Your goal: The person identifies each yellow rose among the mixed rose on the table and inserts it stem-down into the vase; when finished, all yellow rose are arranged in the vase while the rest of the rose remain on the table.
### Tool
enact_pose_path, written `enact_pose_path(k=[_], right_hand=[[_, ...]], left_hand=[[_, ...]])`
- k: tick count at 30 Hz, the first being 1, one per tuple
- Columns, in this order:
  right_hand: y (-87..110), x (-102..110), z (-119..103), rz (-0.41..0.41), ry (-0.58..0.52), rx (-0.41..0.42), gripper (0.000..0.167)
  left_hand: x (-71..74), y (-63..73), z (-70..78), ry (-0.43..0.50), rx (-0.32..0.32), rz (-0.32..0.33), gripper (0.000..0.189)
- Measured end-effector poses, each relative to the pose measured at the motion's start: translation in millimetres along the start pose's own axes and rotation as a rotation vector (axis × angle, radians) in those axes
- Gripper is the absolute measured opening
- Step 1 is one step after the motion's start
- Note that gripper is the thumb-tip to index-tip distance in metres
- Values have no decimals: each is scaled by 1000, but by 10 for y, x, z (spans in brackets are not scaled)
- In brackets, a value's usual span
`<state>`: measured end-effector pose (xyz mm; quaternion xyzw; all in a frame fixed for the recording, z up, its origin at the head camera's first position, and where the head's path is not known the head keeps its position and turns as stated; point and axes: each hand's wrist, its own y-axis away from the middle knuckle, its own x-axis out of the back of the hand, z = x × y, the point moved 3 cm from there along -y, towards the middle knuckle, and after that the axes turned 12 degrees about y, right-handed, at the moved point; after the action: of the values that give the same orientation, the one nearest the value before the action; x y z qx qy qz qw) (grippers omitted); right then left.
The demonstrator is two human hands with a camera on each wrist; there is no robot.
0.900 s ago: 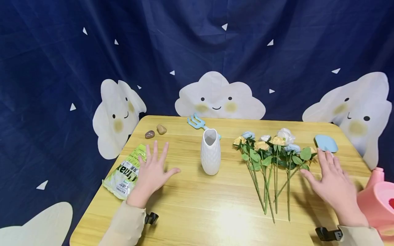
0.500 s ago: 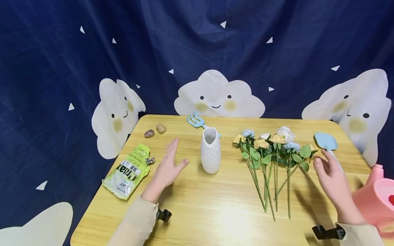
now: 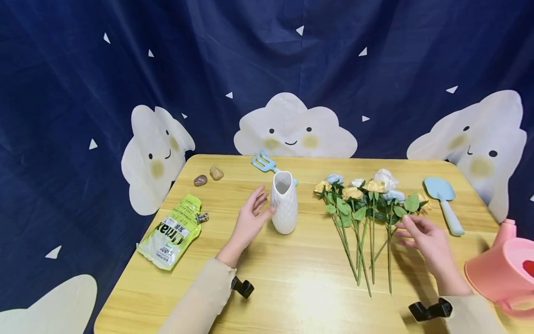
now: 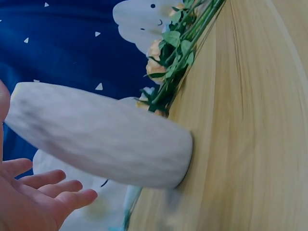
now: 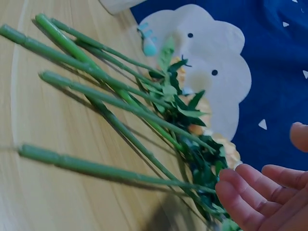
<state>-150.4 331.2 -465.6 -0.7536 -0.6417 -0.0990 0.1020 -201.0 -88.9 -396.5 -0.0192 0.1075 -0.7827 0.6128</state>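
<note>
A white textured vase stands upright near the middle of the table. My left hand is at its left side, thumb and fingers spread apart; the left wrist view shows the hand beside the vase, not wrapped round it. Several roses in yellow, blue and white lie with their green stems towards me. At the rightmost stems hovers my right hand, its fingers loosely bent. In the right wrist view, the fingertips are by the leaves and grip no stem; whether they touch is unclear.
A green and white bag with a metal clip lies at left, two stones behind it. A blue hand fork lies behind the vase. At right are a blue trowel and a pink watering can.
My left hand has moved right, from over the bag to beside the vase. My right hand has moved left from the trowel to the rose stems, uncovering the trowel's handle.
</note>
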Motion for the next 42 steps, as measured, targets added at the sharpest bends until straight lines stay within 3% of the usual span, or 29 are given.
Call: enact_pose_path(k=[4,8,12,18,25,33,42], right_hand=[[55,-206,-251,-63,97,-53,34],[21,-353,-239,-126,168,-69,51],[-22,-464,-167,-157,192,-120,54],[-56,-601,-140,-190,198,-176,52],[-66,-640,-154,-162,181,-226,52],[-77,-555,-399,-118,204,-91,51],[-184,-719,-1139,-90,162,94,49]], left_hand=[[-61,-39,-63,55,-36,20,65],[-64,-103,-231,96,-51,61,64],[-51,-148,-386,102,-48,109,63],[-55,-147,-419,79,-63,137,61],[-74,-133,-365,97,-50,126,61],[-132,-64,-171,80,-43,104,57],[-129,-59,-150,60,-31,109,58]])
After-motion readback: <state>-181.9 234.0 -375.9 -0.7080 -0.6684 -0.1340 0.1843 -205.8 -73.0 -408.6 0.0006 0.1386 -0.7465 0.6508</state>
